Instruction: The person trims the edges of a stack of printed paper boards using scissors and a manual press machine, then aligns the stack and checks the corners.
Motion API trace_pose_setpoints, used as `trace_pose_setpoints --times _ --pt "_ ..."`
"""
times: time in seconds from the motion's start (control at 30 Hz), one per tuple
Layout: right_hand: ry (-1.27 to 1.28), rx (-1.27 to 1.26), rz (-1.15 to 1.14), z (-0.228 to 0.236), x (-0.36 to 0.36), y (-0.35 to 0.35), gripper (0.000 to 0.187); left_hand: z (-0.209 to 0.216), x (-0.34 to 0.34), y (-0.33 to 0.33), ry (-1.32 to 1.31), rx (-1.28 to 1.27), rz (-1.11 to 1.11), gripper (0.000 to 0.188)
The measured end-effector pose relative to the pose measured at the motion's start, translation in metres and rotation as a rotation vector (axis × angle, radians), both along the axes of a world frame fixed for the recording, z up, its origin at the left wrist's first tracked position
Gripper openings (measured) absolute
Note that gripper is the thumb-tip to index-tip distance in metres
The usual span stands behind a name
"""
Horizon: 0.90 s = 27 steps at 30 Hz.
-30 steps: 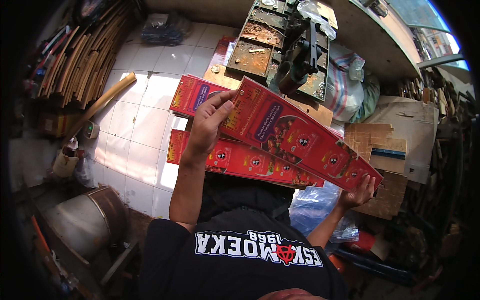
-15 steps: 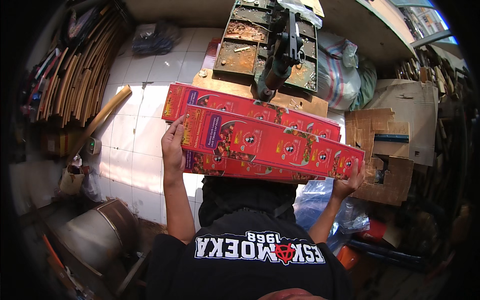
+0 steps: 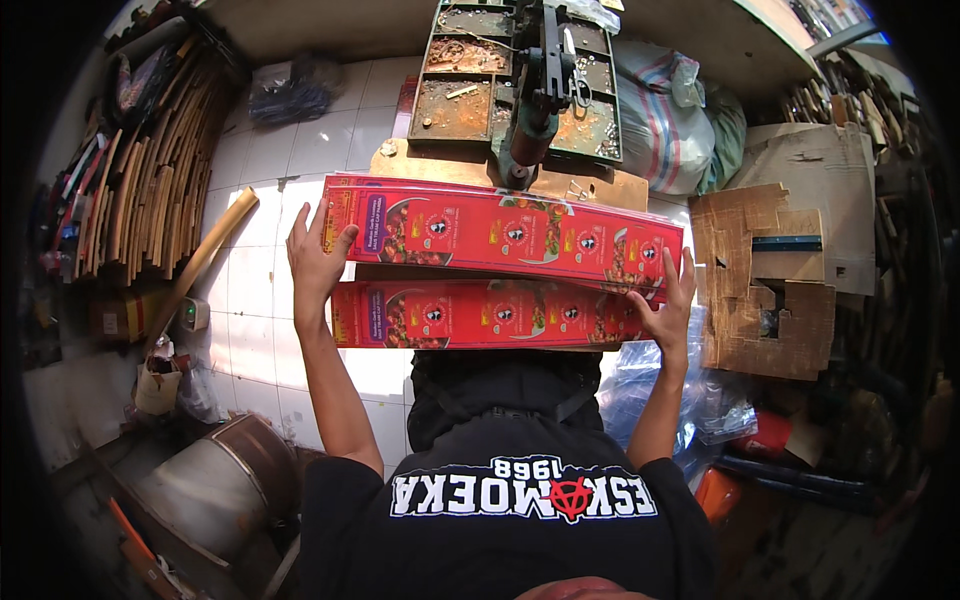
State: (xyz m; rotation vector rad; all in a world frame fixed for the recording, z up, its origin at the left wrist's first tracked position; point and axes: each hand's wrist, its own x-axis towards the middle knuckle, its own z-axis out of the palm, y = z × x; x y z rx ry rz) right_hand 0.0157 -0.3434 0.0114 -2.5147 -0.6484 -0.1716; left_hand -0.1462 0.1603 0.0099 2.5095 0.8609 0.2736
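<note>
While each hand grips an end, left hand (image 3: 315, 262) at 9 o'clock, right hand (image 3: 668, 305) at 3, keep the red sheets (image 3: 500, 235) level and square.

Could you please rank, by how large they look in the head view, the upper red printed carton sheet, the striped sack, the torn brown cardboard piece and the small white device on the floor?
1. Upper red printed carton sheet, held by left hand and right hand.
2. Torn brown cardboard piece and striped sack: too alike to rank.
3. Small white device.
</note>
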Motion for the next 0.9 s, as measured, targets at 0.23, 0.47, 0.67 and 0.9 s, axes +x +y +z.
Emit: trace_pose_setpoints --times 0.23,0.47,0.67,0.9 --pt "0.141 0.112 -0.008 -0.011 0.001 -0.009 0.089 0.007 -0.006 -0.009 0.087 0.077 -0.148 0.132" --pt "0.06 0.186 -0.05 -0.025 0.004 -0.014 0.077 0.012 -0.004 -0.012 -0.134 -0.095 -0.146 0.118" --pt "-0.048 0.085 -0.082 -0.032 0.001 -0.012 0.07 0.014 -0.001 -0.017 -0.116 -0.117 -0.089 0.112" --pt "-0.096 0.0 -0.141 -0.009 -0.018 0.015 0.06 0.009 -0.01 -0.03 -0.05 0.214 -0.01 0.104"
